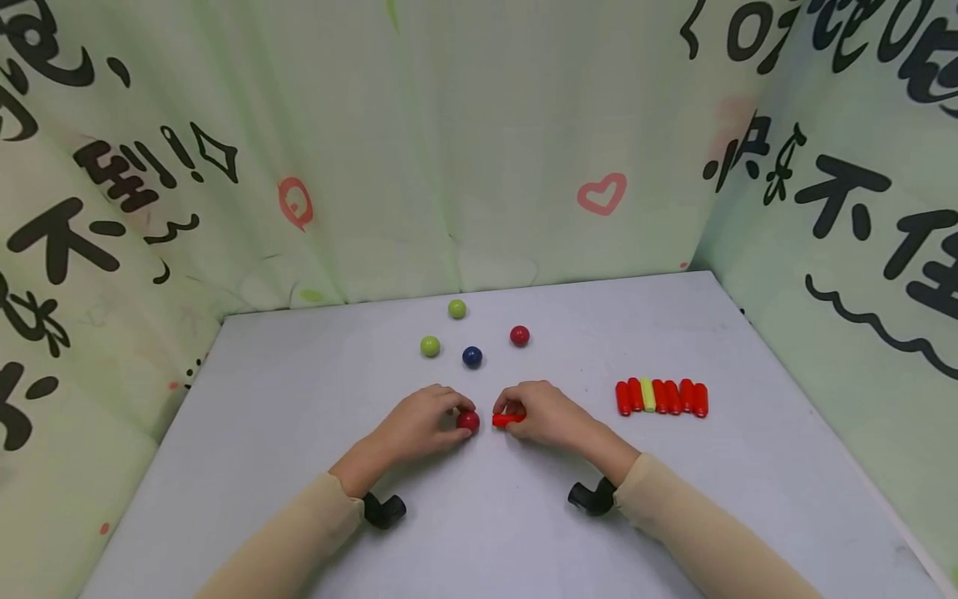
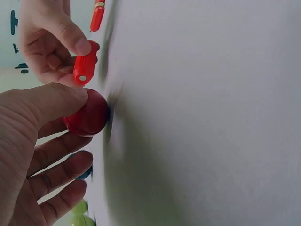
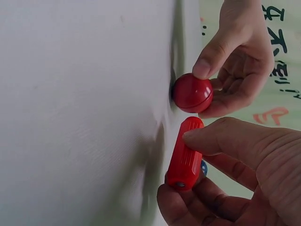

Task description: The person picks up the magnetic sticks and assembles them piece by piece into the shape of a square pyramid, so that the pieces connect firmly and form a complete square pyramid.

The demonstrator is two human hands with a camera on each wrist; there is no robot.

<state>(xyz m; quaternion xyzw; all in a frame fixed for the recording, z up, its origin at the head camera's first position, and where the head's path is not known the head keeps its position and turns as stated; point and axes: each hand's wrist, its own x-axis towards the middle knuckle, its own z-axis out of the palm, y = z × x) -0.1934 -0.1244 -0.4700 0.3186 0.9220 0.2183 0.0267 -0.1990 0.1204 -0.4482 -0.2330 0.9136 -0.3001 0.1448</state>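
My left hand (image 1: pixel 422 424) pinches a glossy red ball (image 1: pixel 468 422) between thumb and fingers, low at the tabletop. Facing it, my right hand (image 1: pixel 554 418) grips a red magnetic rod (image 3: pixel 186 162) with ribbed sides and a metal dot at its end. The rod points toward the ball; a small gap between them shows in the head view. In the left wrist view, the left thumb lies on the ball (image 2: pixel 91 113), and the rod (image 2: pixel 85 66) is just above it. Some right fingers are hidden behind the rod in the head view.
Behind the hands lie a blue ball (image 1: pixel 472 357), two green balls (image 1: pixel 430 346) and another red ball (image 1: pixel 520 335). To the right, several red rods (image 1: pixel 674 398) and one yellow-green rod (image 1: pixel 648 395) line up side by side. Printed curtains surround the white table (image 1: pixel 479 532).
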